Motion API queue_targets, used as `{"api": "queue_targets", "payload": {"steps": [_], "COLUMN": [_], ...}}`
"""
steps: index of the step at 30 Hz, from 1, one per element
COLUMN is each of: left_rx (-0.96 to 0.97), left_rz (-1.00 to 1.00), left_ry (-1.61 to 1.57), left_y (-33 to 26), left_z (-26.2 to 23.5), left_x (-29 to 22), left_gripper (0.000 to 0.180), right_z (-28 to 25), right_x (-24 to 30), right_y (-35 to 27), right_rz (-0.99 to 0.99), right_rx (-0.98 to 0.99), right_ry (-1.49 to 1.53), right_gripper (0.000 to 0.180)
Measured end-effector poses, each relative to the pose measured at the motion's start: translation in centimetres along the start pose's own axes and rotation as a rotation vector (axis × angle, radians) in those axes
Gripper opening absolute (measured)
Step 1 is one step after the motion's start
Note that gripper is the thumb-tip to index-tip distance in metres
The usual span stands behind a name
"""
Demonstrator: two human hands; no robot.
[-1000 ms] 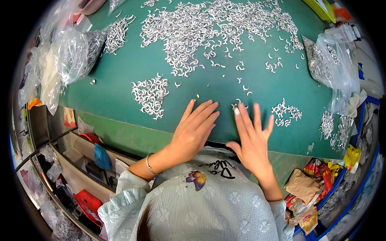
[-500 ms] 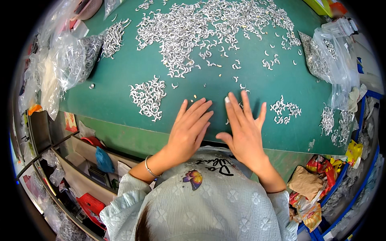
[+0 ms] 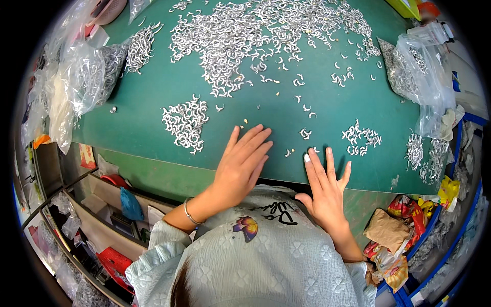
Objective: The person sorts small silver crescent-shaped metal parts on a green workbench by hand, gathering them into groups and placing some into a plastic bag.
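Facing palm-down: left hand (image 3: 236, 168), fingers slightly parted; right hand (image 3: 327, 195), fingers spread. Hazard: careless right-hand sweep could scatter silvery curved pieces (image 3: 306, 134) just beyond it.

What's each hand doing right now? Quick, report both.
Left hand: open, palm down, nothing visibly held.
Right hand: open, palm down, fingers spread, nothing visibly held; a few silvery pieces lie near its fingertips.
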State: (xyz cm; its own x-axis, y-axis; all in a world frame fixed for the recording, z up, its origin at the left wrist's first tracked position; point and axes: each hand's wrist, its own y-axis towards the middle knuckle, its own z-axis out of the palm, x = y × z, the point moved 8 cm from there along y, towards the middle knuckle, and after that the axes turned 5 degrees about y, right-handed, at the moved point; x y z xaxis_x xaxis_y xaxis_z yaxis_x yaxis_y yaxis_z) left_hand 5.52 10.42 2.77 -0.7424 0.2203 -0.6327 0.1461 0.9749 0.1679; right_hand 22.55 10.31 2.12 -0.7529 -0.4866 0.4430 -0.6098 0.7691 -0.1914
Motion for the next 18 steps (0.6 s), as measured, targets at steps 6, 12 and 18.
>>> {"api": "queue_targets", "payload": {"steps": [6,12,18], "left_rx": [0.055,-0.014,-0.019], "left_rz": [0.044,0.013,-0.054], "left_ry": [-0.026,0.034,0.085], "left_y": [0.2,0.3,0.3], "left_z": [1.5,0.4,-0.6], "left_x": [-2.0,-0.6,0.2], "left_gripper": [0.034,0.032,0.033], "right_z": [0.4,0.6,0.7], "right_x": [0.2,2.7,-0.9], "right_y": [0.6,1.2,0.3], "right_rz": [-0.004,-0.242,-0.088], "right_rx": [0.003,-0.03,-0.045], "right_ry": [-0.004,0.101,0.015], "right_gripper": [0.081,0.078,0.076]}}
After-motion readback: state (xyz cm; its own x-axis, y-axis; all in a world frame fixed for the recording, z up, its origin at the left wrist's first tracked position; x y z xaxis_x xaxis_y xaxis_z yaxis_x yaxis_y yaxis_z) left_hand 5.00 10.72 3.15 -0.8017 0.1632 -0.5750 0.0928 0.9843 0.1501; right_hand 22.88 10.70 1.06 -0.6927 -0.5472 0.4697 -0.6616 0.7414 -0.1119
